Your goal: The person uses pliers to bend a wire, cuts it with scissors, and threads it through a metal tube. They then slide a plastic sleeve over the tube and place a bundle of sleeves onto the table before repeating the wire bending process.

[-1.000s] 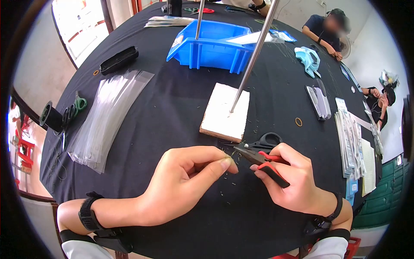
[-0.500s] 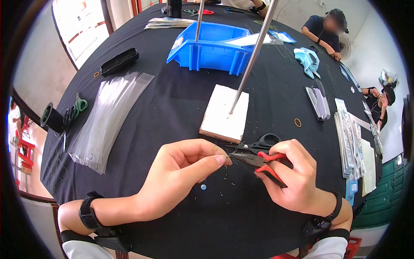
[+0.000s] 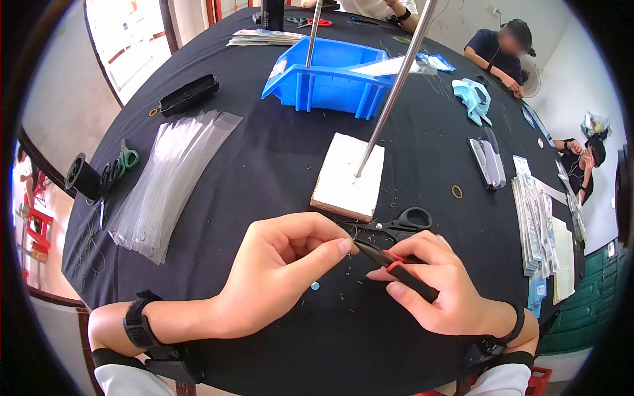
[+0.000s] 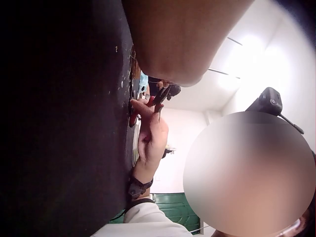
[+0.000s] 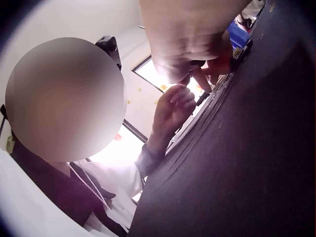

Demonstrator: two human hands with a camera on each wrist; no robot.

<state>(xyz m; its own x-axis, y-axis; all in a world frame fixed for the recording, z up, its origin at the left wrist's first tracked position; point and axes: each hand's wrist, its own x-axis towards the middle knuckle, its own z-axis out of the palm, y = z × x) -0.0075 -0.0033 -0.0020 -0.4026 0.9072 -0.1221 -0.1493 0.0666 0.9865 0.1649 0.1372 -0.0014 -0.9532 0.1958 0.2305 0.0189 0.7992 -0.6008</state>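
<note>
In the head view my left hand [image 3: 277, 277] pinches a tiny, thin greenish strand [image 3: 356, 233] between thumb and forefinger; its kind is too small to tell. My right hand [image 3: 442, 290] holds a pair of pliers [image 3: 411, 280] with red and black handles. The pliers' dark nose points left and meets the left fingertips. Behind them, black-handled scissors [image 3: 415, 220] lie on the cloth. A small light-blue disc [image 3: 315, 286] sits below the left thumb. In the left wrist view the right hand [image 4: 152, 131] shows with the pliers, partly behind the left forearm.
A white block [image 3: 347, 178] with an upright metal rod [image 3: 389, 105] stands ahead, before a blue bin [image 3: 323, 92]. Clear plastic sleeves [image 3: 172, 181], green scissors [image 3: 127, 157] and a spool [image 3: 82, 176] lie left. At right are a stapler [image 3: 487, 162], a rubber band [image 3: 457, 192] and packets [image 3: 528, 224].
The pliers have turned in the right hand, their nose now angling up-left to the left fingertips. The blue disc, unseen one second ago, lies on the cloth. The left hand keeps its pinch.
</note>
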